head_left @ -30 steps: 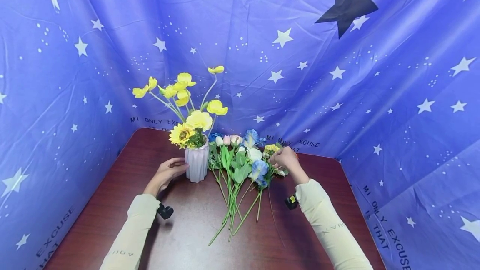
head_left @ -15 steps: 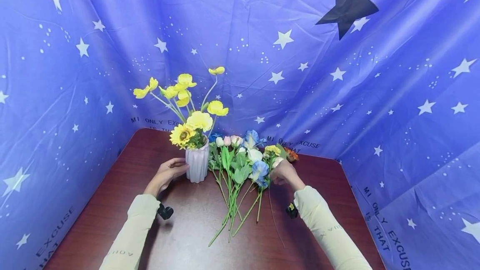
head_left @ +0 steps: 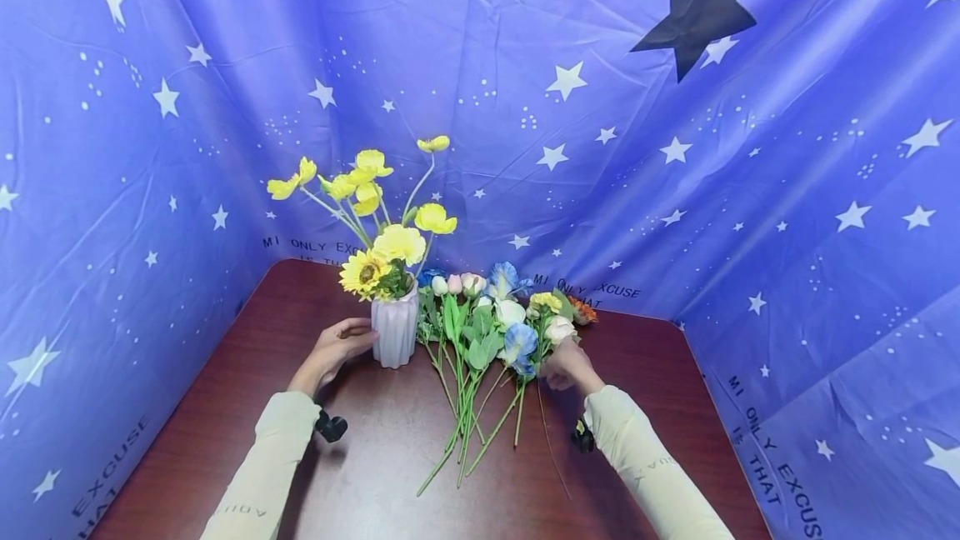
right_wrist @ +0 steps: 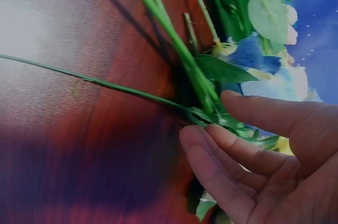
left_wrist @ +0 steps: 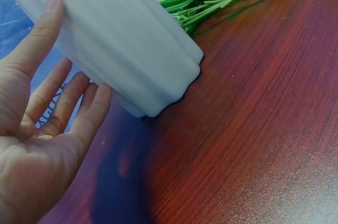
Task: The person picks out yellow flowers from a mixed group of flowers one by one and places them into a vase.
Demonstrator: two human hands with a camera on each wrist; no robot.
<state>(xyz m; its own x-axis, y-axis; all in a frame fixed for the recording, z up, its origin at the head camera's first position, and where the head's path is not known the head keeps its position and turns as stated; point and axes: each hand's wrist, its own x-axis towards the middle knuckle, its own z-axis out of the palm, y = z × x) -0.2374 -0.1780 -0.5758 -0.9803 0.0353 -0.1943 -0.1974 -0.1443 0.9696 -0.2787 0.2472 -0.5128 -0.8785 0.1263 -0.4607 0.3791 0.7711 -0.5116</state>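
Observation:
A white fluted vase (head_left: 393,332) stands on the table, filled with yellow flowers (head_left: 367,182) and a sunflower (head_left: 365,272). My left hand (head_left: 340,352) rests its fingertips (left_wrist: 104,94) and thumb lightly against the vase's left side, not wrapped around it. Right of the vase lies a pile of cut flowers, with blue flowers (head_left: 519,342), white ones and bundled green stems (head_left: 468,415). At the pile's right side is my right hand (head_left: 570,365), its thumb and fingers spread about a thin green stem (right_wrist: 121,87). A pale rose (head_left: 560,329) lies just beyond the fingers.
The brown wooden table (head_left: 360,473) carries everything. An orange flower (head_left: 583,310) and a yellow one (head_left: 545,302) lie at the pile's back right. Blue star-printed cloth (head_left: 480,107) encloses the table's back and sides.
My right hand has moved down toward the stems from the flower heads, uncovering the pale rose and the orange flower. The left hand and vase have stayed put.

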